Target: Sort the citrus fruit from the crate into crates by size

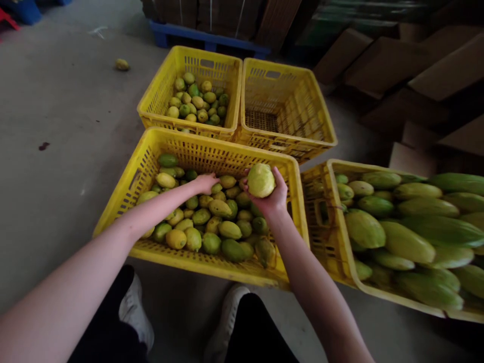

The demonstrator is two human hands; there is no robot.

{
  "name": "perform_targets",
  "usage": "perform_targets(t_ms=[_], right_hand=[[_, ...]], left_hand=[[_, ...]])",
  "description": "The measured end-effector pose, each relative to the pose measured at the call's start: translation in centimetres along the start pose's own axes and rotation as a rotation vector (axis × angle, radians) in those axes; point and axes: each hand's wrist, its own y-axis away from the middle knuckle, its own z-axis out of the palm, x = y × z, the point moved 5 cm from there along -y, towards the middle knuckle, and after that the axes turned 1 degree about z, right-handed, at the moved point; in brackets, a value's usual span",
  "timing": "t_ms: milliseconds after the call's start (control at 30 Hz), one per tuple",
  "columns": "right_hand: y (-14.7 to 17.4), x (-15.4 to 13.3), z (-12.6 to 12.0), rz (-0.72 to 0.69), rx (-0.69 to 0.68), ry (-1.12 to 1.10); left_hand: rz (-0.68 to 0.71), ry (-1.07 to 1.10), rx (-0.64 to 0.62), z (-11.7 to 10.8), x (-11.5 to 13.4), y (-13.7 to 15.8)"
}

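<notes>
Seemingly partway, with fruits (197, 102) in the upper-left crate (189, 124) and many left in the central crate (117, 201), the right hand (275, 194) cups a pale fruit (260, 180) mid-frame, the left hand's (206, 184) grip unclear.

Dim overall, diffuse light, source out of frame. Upper right near-black around cardboard boxes (408, 63). Held fruit (261, 180) reads bright. Long fruit (440, 227) at right slightly smeared. Wide-angle stretch toward corners. Soft shadow below center crate (212, 268).
</notes>
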Motion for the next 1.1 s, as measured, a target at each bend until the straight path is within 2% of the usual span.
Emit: perform_targets(t_ms=[100, 233, 300, 367, 467, 500, 567, 667, 733, 833, 900, 1000, 1100], right_hand=[[0.3, -0.5, 0.2, -0.055, -0.003, 0.015], [0.8, -0.5, 0.9, 0.001, -0.043, -0.026], [1.1, -0.5, 1.2, 0.038, -0.077, -0.022], [1.3, -0.7, 1.5, 0.046, -0.120, 0.017], [1.0, -1.1, 1.9, 0.026, -0.152, 0.111], [0.7, -1.5, 1.9, -0.006, -0.131, 0.159], [0.1, -2.8, 2.1, -0.156, -0.062, 0.330], [-0.1, -5.2, 3.1, -0.511, 0.008, 0.673], [0.3, -5.7, 3.7, -0.676, 0.037, 0.796], [0.9, -4.6, 3.5, -0.791, 0.104, 0.845], [1.3, -3.4, 3.4, -0.857, 0.088, 0.906], [2.0, -2.0, 3.6, -0.934, 0.021, 0.993], [2.6, -1.9, 4.1, -0.958, 0.027, 0.998]], left_hand=[[-0.064, -0.062, -0.054, 1.0, 0.9, -0.6], [-0.080, -0.077, -0.084, 0.5, 0.6, -0.7], [-0.048, -0.025, -0.062, -1.0, -0.2, -0.5], [-0.014, 0.098, 0.029, -3.5, -1.2, -0.1], [-0.034, 0.486, 0.203, -7.5, -2.4, 1.4], [-0.032, 0.657, 0.225, -8.5, -2.5, 2.1], [0.031, 0.944, 0.178, -9.6, -1.7, 3.5], [0.200, 1.129, 0.078, -9.8, 0.2, 5.1], [0.250, 1.089, 0.135, -9.3, 0.9, 5.4], [0.241, 0.941, 0.343, -8.3, 0.7, 5.2], [0.227, 0.886, 0.429, -7.9, 0.4, 5.3], [0.268, 0.877, 0.424, -8.2, 0.8, 5.8], [0.318, 0.894, 0.378, -8.8, 1.7, 6.6]])
